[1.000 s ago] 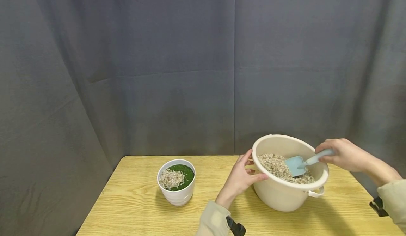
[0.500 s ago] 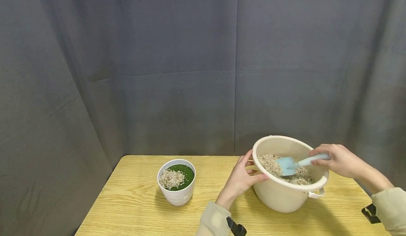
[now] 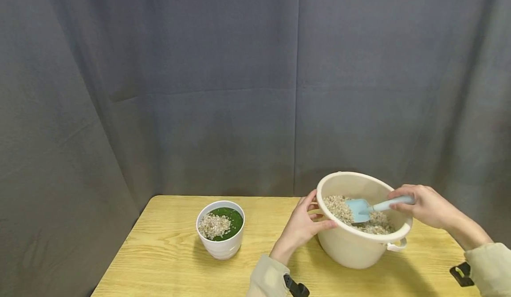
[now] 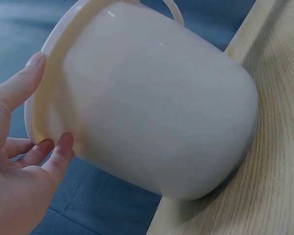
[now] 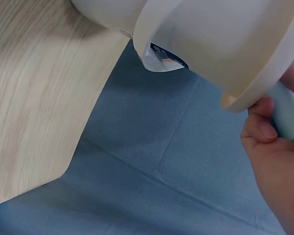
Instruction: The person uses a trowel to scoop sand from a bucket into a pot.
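A cream bucket (image 3: pixel 351 248), at the right of the head view, contains beige gravel-like grains (image 3: pixel 337 207). My left hand (image 3: pixel 301 226) holds the bucket's left side near the rim, its thumb at the front and fingers spread around. The left wrist view shows the fingertips (image 4: pixel 64 140) against the wall under the rim. Over the bucket's right rim, my right hand (image 3: pixel 427 204) grips the handle of a light blue hand shovel (image 3: pixel 358 210). Its blade lies in the grains. A white pot (image 3: pixel 222 248) to the left has a green surface inside, partly covered with similar grains (image 3: pixel 214 226).
A wood-grain table (image 3: pixel 159 252) bears the bucket and pot. Grey curtains (image 3: pixel 223 88) hang behind and at the sides. The bucket has a white handle fitting (image 3: pixel 397 245) at its right front.
My right hand has moved left and slightly down, pushing the shovel blade leftward through the grains. The left hand stays at the bucket's rim.
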{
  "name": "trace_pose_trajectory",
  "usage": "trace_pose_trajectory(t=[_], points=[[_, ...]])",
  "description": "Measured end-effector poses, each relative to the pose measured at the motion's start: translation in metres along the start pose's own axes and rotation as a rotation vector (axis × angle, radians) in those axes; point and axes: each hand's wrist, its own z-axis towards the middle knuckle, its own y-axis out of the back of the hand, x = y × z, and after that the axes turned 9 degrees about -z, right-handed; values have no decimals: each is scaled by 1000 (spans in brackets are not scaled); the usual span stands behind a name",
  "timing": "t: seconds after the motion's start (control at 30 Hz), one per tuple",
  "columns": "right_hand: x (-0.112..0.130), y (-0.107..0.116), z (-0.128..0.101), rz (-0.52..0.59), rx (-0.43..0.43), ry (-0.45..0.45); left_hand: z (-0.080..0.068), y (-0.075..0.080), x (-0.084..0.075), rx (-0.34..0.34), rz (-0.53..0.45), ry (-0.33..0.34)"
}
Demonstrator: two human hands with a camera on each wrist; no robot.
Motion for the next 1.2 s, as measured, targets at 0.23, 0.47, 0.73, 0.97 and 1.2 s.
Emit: trace_pose_trajectory(t=[0.23,0.47,0.73,0.97,1.2], points=[[1,-5,-2,28,-45,33,-2,1,-1,3,-33,-2],[5,-10,1,87,-62,23,-2,3,0,-4,-39,4],[16,-18,3,165,-56,15,-1,2,2,3,-39,-6],[21,-19,2,171,-46,-34,-2,3,2,-2,-50,0],[24,-12,-4,215,-35,-128,-3,2,0,1,-27,19]])
